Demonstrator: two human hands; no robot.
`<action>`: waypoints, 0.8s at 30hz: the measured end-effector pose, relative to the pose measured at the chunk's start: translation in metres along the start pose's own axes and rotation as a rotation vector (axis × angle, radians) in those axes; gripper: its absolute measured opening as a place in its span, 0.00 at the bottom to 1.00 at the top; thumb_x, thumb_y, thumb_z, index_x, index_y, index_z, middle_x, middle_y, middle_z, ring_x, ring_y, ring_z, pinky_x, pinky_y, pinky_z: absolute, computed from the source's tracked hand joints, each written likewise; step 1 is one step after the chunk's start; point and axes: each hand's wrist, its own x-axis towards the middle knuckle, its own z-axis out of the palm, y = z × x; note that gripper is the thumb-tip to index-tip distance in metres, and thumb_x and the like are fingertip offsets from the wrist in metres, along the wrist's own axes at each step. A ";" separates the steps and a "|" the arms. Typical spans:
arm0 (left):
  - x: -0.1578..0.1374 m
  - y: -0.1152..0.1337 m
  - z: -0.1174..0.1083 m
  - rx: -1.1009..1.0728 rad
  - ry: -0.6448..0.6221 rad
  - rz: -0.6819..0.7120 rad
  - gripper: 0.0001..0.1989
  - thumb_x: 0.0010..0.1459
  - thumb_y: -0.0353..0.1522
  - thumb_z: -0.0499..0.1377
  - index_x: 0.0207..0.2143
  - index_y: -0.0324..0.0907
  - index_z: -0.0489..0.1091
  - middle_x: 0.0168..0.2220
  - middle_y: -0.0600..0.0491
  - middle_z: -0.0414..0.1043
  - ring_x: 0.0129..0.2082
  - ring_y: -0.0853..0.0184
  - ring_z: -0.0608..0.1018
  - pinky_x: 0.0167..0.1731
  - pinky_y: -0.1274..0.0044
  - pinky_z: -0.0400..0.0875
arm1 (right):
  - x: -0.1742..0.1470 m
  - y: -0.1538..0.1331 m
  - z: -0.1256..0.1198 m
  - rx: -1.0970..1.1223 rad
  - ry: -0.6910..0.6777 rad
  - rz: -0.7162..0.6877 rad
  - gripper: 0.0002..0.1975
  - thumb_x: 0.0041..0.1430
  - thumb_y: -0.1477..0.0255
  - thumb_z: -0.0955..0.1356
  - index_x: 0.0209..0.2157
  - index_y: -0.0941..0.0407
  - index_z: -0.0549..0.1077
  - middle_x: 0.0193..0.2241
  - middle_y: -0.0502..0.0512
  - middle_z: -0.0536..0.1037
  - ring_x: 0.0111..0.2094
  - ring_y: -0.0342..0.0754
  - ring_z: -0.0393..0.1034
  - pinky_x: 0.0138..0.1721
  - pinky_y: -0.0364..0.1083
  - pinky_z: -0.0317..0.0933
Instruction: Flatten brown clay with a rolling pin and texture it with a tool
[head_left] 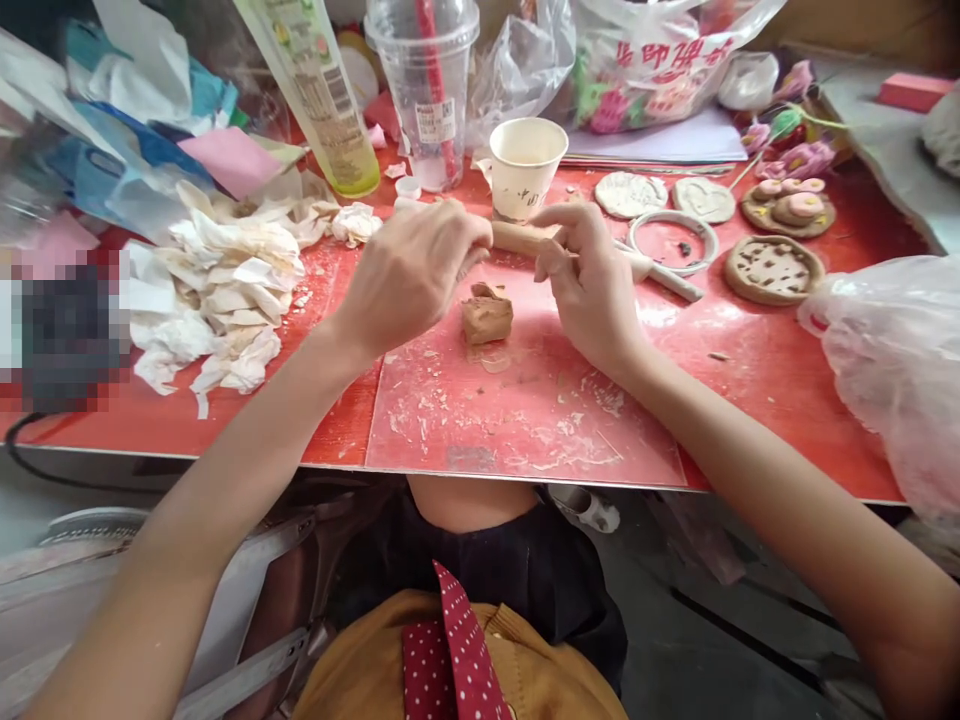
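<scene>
Two hands in head view: left hand (420, 265), fingers curled, at left end of wooden roller (519, 238); right hand (592, 280), fingers bent, beside roller; cannot tell whether either grips. Brown clay block (487, 320) on clear mat (525, 415), between hands.

A brown clay block (487, 320) sits on a red table (780, 380). Just behind the block, a wooden roller (519, 239) lies between the left hand (412, 270), left of the block, and the right hand (592, 285), right of it; whether either grips it is unclear. Farther behind the block stand a paper cup (525, 165) and a plastic cup (416, 110). Crumpled tissues (232, 280) heap up left of the block; a magnifying glass (676, 283) and a spotted clay disc (772, 270) lie to its right.
</scene>
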 end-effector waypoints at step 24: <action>0.001 0.001 -0.005 -0.021 0.000 0.063 0.24 0.65 0.41 0.43 0.60 0.43 0.52 0.55 0.45 0.62 0.55 0.59 0.65 0.53 0.65 0.57 | 0.004 0.014 -0.004 -0.046 -0.062 -0.098 0.15 0.64 0.68 0.58 0.51 0.54 0.60 0.30 0.51 0.70 0.31 0.44 0.68 0.39 0.46 0.64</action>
